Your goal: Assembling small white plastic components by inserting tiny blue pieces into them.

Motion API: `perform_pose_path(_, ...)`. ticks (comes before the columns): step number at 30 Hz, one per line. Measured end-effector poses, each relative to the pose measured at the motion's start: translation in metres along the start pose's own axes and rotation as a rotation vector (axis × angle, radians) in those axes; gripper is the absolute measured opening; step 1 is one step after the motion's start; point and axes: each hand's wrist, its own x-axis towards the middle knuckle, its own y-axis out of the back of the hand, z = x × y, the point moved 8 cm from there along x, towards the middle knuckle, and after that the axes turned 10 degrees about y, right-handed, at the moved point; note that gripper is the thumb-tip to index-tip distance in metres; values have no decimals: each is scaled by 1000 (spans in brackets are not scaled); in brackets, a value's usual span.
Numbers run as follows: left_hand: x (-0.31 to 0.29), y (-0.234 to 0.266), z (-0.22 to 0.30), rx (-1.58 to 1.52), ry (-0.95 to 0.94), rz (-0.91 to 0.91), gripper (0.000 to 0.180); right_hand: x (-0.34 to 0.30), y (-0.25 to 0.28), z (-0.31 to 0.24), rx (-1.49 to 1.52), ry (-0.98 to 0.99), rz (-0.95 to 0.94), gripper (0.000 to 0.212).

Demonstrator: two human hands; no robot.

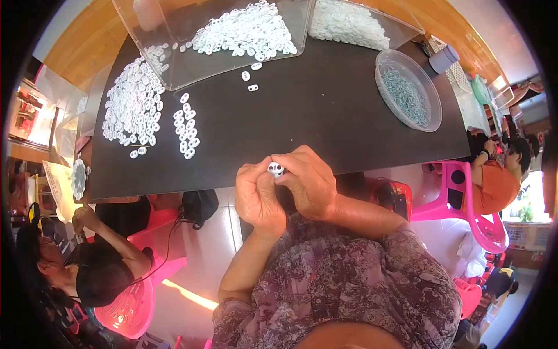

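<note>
Close to the table's near edge, my left hand (254, 195) and my right hand (311, 181) meet in front of me. Thumbs and fingers of both pinch one small white oval plastic piece (275, 169) with dark openings in its face. Fingertips cover its sides. On the dark table (325, 128), similar white pieces lie in a short double row (186, 128) left of my hands. A larger heap of them (133, 104) spreads farther left. A few loose white pieces (246, 75) sit beyond my hands, beside a clear tray.
The clear tray's rim (232, 72) borders a big pile of white pieces (244, 32). Right of it stands a clear container of white pieces (349, 26). A round clear dish (431, 93) holds small bluish metal parts (402, 96). Other people sit left (99, 267) and right (494, 180).
</note>
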Motion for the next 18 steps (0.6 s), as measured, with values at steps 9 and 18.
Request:
perform_pose_path(9,-2,1,3,18,-63,54,21,0,-3,1,10,18,49,27)
perform_pose_path(18,0,4,4,71,-115,95,23,4,-9,-1,-16,54,71,23)
